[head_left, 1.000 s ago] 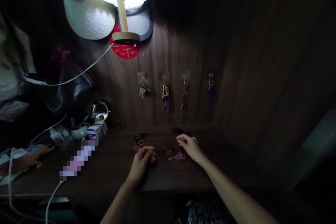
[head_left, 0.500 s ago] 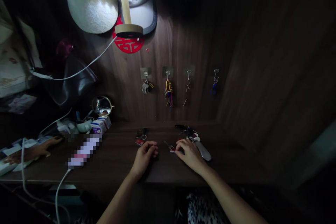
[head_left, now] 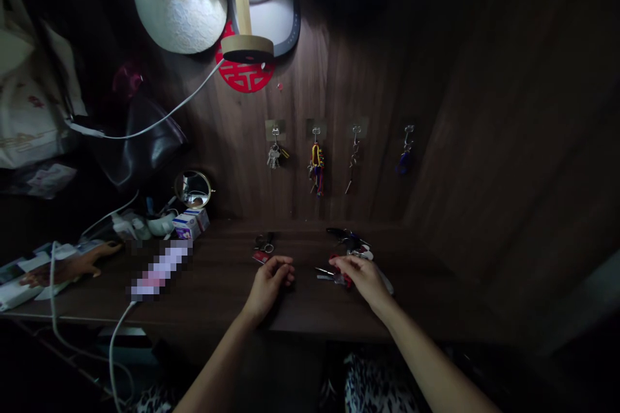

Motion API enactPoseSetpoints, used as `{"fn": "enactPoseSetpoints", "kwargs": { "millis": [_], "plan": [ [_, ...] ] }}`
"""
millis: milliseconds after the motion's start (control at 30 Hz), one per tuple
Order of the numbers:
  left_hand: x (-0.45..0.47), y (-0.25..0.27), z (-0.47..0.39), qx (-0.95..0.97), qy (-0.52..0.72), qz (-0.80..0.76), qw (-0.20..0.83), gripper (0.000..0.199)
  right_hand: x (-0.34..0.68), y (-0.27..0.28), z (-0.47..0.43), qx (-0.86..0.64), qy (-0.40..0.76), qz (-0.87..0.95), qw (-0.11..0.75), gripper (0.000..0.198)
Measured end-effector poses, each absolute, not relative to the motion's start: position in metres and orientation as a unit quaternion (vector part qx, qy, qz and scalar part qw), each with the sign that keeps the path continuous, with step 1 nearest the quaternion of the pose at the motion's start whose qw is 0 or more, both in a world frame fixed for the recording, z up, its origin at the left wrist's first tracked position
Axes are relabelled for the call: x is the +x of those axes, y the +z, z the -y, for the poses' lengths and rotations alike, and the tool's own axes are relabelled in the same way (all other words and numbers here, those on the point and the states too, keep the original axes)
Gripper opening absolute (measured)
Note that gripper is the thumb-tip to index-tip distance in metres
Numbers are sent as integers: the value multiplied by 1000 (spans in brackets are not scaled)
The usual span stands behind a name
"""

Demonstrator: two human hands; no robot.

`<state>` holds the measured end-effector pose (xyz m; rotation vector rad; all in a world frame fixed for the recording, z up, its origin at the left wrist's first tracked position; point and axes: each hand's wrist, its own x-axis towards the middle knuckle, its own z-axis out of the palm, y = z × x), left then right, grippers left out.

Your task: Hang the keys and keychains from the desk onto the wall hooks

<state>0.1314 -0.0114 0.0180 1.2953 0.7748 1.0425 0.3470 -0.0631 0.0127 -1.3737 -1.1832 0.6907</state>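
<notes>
My right hand [head_left: 361, 274] is closed in a pinch on a bunch of keys [head_left: 330, 276] with red parts, just above the dark wooden desk top [head_left: 300, 310]. The keys' blades point left from under my fingers. Loosely curled, my left hand [head_left: 271, 279] rests on the desk with nothing visible in it. Just behind it lie a small red tag [head_left: 260, 257] and a dark key ring [head_left: 265, 243]. Beyond my right hand is a pile of black and silver keys [head_left: 351, 241], partly hidden. A pale flat object [head_left: 386, 281] shows beside my right wrist.
On the back wall hang several sets of keys, among them silver keys [head_left: 274, 155] and a colourful bunch [head_left: 316, 168]. A round mirror [head_left: 194, 190], small boxes [head_left: 190, 224] and a power strip [head_left: 162, 268] with a white cable stand left. Overhead is a lit lamp [head_left: 242, 0].
My right hand has taken hold of the bunch of keys and lifted it slightly, so more of its red parts show. My left hand stays in place. The view has shifted a little.
</notes>
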Motion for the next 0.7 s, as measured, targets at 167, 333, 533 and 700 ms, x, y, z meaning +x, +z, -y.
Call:
{"fn": "enactPoseSetpoints", "kwargs": {
  "millis": [167, 333, 533, 700],
  "plan": [
    [132, 16, 9, 563, 448, -334, 608, 27, 349, 13, 63, -549, 350, 423, 631, 31],
    [132, 10, 7, 588, 428, -328, 604, 28, 345, 7, 59, -509, 392, 420, 641, 34],
    [130, 11, 9, 680, 396, -284, 548, 34, 311, 24, 57, -434, 453, 465, 625, 33],
    [128, 16, 11, 687, 388, -240, 565, 32, 285, 34, 50, -396, 469, 482, 626, 31]
  ]
}}
